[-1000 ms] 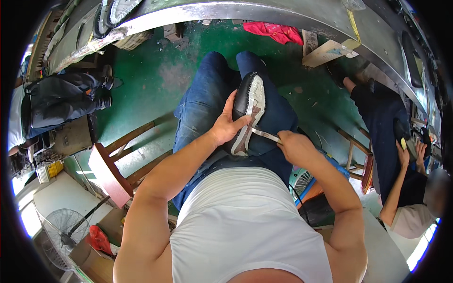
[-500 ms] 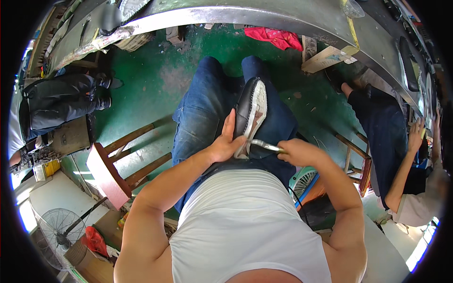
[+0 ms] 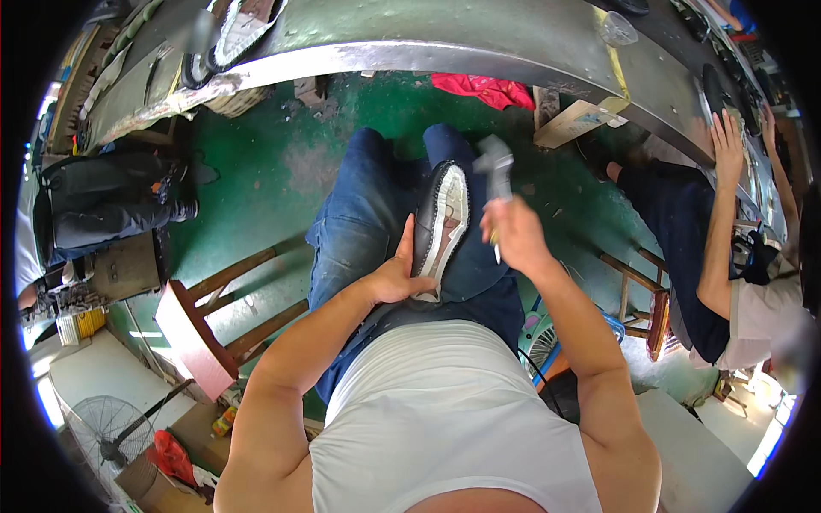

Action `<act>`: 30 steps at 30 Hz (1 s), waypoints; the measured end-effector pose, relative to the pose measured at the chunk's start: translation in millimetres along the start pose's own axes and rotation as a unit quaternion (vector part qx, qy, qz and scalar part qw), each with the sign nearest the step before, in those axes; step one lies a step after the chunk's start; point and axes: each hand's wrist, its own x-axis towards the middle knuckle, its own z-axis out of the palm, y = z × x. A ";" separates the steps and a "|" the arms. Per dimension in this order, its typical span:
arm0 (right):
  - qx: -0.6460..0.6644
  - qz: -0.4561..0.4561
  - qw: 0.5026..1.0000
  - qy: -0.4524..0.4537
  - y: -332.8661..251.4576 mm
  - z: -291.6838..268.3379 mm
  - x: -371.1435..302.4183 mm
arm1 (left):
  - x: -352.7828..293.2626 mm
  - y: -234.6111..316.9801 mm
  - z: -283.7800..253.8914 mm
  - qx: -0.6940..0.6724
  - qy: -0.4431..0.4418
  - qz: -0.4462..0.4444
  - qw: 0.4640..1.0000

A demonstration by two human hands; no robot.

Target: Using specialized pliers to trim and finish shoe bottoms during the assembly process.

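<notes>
A black shoe upper (image 3: 425,218), drawn over a last, rests bottom up along my thighs. Its whitish edge is folded in around a lighter middle. My left hand (image 3: 395,278) grips it near the heel end, thumb across the underside and fingers along the left side. To the right of the shoe and raised off it, my right hand (image 3: 516,232) is closed round lasting pincers (image 3: 499,171). Their metal head points away from me and is blurred by motion, so the jaws cannot be made out.
A metal-edged workbench (image 3: 385,61) curves across the far side, with another shoe (image 3: 231,38) at its left. Wooden stools (image 3: 197,329) stand either side. One co-worker (image 3: 684,205) sits at right, another person's legs (image 3: 111,197) show at left. Red cloth (image 3: 483,90) lies under the bench.
My right hand has lifted the pincers from the heel end and swung them up and away, beside the shoe. The left hand still holds the shoe. The co-worker's hand at right has moved farther away.
</notes>
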 end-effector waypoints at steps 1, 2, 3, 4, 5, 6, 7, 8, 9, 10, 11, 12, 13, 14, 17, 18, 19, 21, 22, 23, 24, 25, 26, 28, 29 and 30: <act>-0.059 0.071 0.994 -0.054 12.4 2.9 6.7 | 4.1 4.8 -2.0 0.004 -0.004 0.005 1.000; -0.006 0.065 0.995 -0.075 20.2 5.5 12.6 | 4.0 7.5 -6.5 -0.005 -0.005 -0.010 1.000; -0.003 0.065 0.996 -0.066 29.3 0.1 9.5 | 4.0 11.1 -10.8 -0.013 -0.005 -0.025 1.000; 0.074 0.053 0.994 -0.053 24.2 -10.8 11.0 | 2.4 13.9 -12.9 -0.033 0.011 0.009 0.999; 0.153 0.043 0.986 -0.042 15.6 -19.1 5.2 | -3.8 13.5 -17.0 -0.027 0.012 0.012 1.000; 0.095 0.013 0.995 -0.008 4.8 -34.4 -2.2 | -9.5 13.7 -24.5 -0.101 0.008 0.012 0.995; 0.055 -0.025 0.997 0.044 0.9 -53.4 -7.1 | -10.7 16.4 -36.3 -0.169 0.003 0.018 0.985; 0.014 -0.064 0.993 0.096 -2.2 -74.5 -12.9 | -18.1 21.5 -45.4 -0.203 0.004 0.017 0.979; -0.033 -0.090 0.983 0.157 -13.5 -99.1 -18.8 | -26.3 30.6 -54.7 -0.235 0.008 0.020 0.972; -0.124 -0.111 0.960 0.225 -16.7 -127.0 -20.5 | -32.4 43.4 -63.3 -0.259 -0.002 0.043 0.965; -0.218 -0.118 0.924 0.290 -20.7 -155.6 -15.9 | -40.1 61.3 -71.4 -0.284 -0.008 0.064 0.957; -0.258 -0.123 0.891 0.352 -30.4 -182.3 -11.2 | -45.2 86.7 -78.3 -0.306 -0.002 0.063 0.950; -0.293 -0.155 0.856 0.397 -35.3 -210.3 -0.1 | -45.2 122.5 -81.9 -0.298 0.010 0.095 0.950; -0.349 -0.165 0.802 0.456 -32.6 -235.3 14.1 | -41.9 141.4 -92.9 -0.294 0.019 0.117 0.949; -0.362 -0.145 0.792 0.470 -21.0 -308.2 52.5 | -2.0 224.5 -122.3 -0.237 0.026 0.192 0.952; -0.401 -0.123 0.765 0.488 -11.6 -323.3 61.7 | 16.6 255.1 -127.5 -0.227 0.053 0.208 0.950; -0.438 -0.103 0.735 0.507 -3.6 -337.3 72.7 | 37.7 277.2 -142.7 -0.216 0.045 0.206 0.953; -0.395 -0.084 0.755 0.517 8.8 -344.2 84.8 | 97.1 318.4 -173.0 -0.210 0.037 0.202 0.956; -0.381 -0.075 0.756 0.526 10.4 -345.0 86.1 | 129.2 341.6 -187.9 -0.179 0.059 0.194 0.963; -0.369 -0.061 0.759 0.533 13.0 -344.7 85.3 | 162.0 367.5 -193.9 -0.150 0.103 0.187 0.966; -0.350 -0.042 0.772 0.529 8.1 -344.2 84.7 | 195.1 391.4 -205.2 -0.090 0.136 0.174 0.971; -0.348 -0.040 0.774 0.528 6.9 -341.4 85.4 | 222.7 415.8 -207.5 -0.046 0.153 0.156 0.975; -0.350 -0.048 0.772 0.528 1.4 -339.2 91.1 | 256.0 425.9 -226.5 0.038 0.194 0.157 0.968; -0.357 -0.041 0.768 0.531 2.5 -341.0 89.3 | 299.2 448.9 -221.1 0.352 0.309 0.166 0.868; -0.351 -0.036 0.776 0.522 -1.0 -340.2 93.6 | 322.4 451.5 -231.0 0.504 0.328 0.143 0.786; -0.345 -0.034 0.786 0.512 -4.3 -339.5 98.4 | 339.7 439.6 -237.2 0.630 0.345 0.154 0.678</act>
